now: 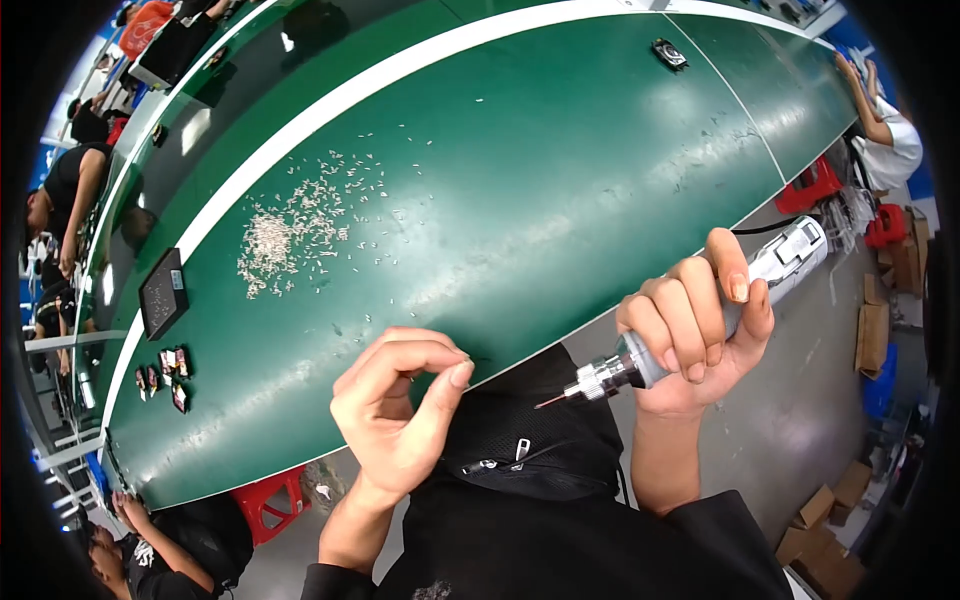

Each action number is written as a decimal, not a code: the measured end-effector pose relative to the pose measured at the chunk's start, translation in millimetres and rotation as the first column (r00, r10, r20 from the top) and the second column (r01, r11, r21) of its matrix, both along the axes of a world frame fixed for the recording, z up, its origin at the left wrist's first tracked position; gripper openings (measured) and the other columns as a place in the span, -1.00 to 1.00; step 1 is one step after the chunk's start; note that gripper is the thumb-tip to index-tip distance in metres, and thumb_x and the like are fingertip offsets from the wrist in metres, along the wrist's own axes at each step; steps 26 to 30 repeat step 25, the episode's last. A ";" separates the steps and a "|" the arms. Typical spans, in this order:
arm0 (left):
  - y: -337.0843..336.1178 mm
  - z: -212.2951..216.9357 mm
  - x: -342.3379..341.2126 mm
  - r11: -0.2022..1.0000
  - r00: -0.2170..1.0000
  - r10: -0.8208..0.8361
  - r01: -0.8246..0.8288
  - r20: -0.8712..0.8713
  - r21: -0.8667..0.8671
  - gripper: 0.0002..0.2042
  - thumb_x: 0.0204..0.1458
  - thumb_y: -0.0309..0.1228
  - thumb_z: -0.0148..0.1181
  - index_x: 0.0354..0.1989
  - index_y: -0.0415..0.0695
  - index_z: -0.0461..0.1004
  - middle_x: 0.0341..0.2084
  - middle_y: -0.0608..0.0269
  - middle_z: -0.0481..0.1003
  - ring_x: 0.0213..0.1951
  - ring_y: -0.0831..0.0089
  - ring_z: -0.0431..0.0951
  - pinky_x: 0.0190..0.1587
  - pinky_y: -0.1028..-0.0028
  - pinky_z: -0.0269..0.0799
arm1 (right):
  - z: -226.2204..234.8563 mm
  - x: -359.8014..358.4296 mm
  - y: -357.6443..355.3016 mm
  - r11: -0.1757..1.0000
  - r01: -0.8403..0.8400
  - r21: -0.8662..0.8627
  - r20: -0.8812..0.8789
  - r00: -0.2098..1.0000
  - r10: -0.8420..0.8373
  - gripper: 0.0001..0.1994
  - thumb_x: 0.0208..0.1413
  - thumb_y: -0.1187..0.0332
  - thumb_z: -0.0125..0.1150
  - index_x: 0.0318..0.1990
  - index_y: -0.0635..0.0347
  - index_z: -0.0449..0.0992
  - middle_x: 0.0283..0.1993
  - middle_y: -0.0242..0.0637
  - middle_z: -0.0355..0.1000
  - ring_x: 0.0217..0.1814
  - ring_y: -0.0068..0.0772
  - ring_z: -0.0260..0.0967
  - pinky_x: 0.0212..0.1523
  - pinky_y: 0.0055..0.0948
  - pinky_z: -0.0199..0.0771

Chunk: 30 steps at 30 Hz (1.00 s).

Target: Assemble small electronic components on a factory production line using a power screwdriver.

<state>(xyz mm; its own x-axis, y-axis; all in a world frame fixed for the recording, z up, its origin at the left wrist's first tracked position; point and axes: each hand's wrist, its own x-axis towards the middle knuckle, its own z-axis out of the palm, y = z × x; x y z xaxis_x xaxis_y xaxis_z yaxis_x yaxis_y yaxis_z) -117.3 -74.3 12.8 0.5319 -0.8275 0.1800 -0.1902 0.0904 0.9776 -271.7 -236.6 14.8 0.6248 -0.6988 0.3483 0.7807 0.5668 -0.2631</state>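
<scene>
A white and grey electric screwdriver (785, 262) is wrapped in the fingers of my right hand (695, 325). Its thin reddish bit (550, 403) points down and to the left, over my lap. My left hand (400, 410) is raised at the near edge of the green work table (540, 200). Thumb and forefinger come together there in a pinch; anything between them is too small to make out. Beyond that hand, a heap of tiny pale pieces (270, 240) lies scattered over the table.
A dark tray (163, 293) stands at the left by the white strip, with several small dark parts (172, 375) nearby. A small black device (670, 55) sits far off to the right. Co-workers are around the table. Red stools (272, 505) and cardboard boxes (825, 545) are on the floor.
</scene>
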 end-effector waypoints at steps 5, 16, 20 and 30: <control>-5.9 -6.7 -28.0 0.989 0.843 -0.134 0.082 -0.522 -0.121 -0.96 0.05 -0.66 0.11 -0.35 -0.39 0.47 -0.37 0.00 0.46 -0.43 0.43 0.51 -0.36 0.53 0.47 | 19.1 6.4 13.4 0.990 0.124 0.063 -0.097 0.988 -0.118 -0.81 0.26 0.24 -0.05 -0.30 0.14 0.33 -0.72 -0.48 0.14 -0.74 -0.61 0.11 -0.57 -0.52 0.17; -6.0 -6.6 -39.3 0.985 0.829 -0.154 0.088 -0.537 -0.146 -0.85 0.11 -0.48 0.12 -0.36 -0.36 0.44 -0.42 -0.01 0.42 -0.51 0.34 0.50 -0.50 0.44 0.47 | 17.1 2.0 17.3 0.970 0.224 0.099 -0.129 0.969 -0.210 -0.75 0.31 0.18 -0.24 -0.26 0.08 0.34 -0.71 -0.51 0.13 -0.74 -0.61 0.07 -0.54 -0.50 0.23; -5.9 -8.1 -36.2 0.971 0.784 -0.218 0.117 -0.581 -0.207 -0.92 0.09 -0.65 0.07 -0.30 -0.42 0.48 -0.35 -0.05 0.47 -0.41 0.40 0.52 -0.38 0.50 0.51 | 15.9 2.0 16.6 0.962 0.233 0.143 -0.109 0.970 -0.219 -0.74 0.31 0.17 -0.25 -0.26 0.07 0.35 -0.71 -0.51 0.13 -0.74 -0.61 0.07 -0.54 -0.50 0.23; -6.3 -9.2 -32.6 0.978 0.838 -0.199 0.137 -0.509 -0.158 -0.91 0.08 -0.65 0.09 -0.29 -0.40 0.50 -0.34 -0.03 0.48 -0.43 0.42 0.53 -0.38 0.53 0.50 | 14.7 1.8 15.0 0.959 0.254 0.124 -0.131 0.962 -0.238 -0.74 0.31 0.16 -0.25 -0.25 0.07 0.34 -0.71 -0.51 0.13 -0.74 -0.60 0.08 -0.54 -0.49 0.23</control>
